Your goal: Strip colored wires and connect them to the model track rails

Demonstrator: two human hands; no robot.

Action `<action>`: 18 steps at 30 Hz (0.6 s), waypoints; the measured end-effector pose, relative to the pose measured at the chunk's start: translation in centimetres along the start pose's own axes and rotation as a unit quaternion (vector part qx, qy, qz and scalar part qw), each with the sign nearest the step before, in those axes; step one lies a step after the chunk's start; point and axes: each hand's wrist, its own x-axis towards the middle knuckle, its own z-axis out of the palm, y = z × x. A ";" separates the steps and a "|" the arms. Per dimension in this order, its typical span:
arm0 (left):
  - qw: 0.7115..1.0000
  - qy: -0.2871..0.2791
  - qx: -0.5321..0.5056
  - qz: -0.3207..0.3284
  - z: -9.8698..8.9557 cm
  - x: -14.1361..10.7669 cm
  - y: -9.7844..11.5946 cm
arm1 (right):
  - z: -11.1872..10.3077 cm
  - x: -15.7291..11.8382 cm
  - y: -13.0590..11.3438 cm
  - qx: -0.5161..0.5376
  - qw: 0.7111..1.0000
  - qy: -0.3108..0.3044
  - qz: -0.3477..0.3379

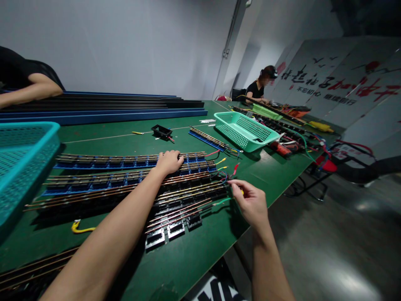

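Note:
My left hand (170,162) lies over the far blue strip with metal rods (103,160), its fingers curled down over the far edge. My right hand (251,204) is closed in a pinch at the right ends of the rows, with a wire with a yellow end (242,192) showing between thumb and fingers. Beside it a red-tipped wire (236,169) and a green wire (223,201) stick out. Nearer to me lie copper rods (181,215) across black plastic frames (176,229). A second blue strip (75,186) lies between these rows.
A teal basket (28,163) stands at the left, a green basket (247,136) farther right. A short blue strip (205,140) and a small black box (161,131) lie beyond my hands. Long blue and black profiles (125,113) line the back. Two other people work nearby.

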 end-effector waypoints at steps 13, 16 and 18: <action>1.000 0.006 -0.001 0.005 0.1 0.0 0.0 | -0.1 0.7 0.1 0.295 0.915 0.188 0.198; 1.000 0.005 -0.002 0.005 0.1 0.0 0.0 | -0.2 0.8 0.2 0.311 0.908 0.194 0.203; 1.000 0.005 -0.003 0.005 0.1 0.0 0.0 | -0.1 0.5 0.2 0.288 0.919 0.198 0.185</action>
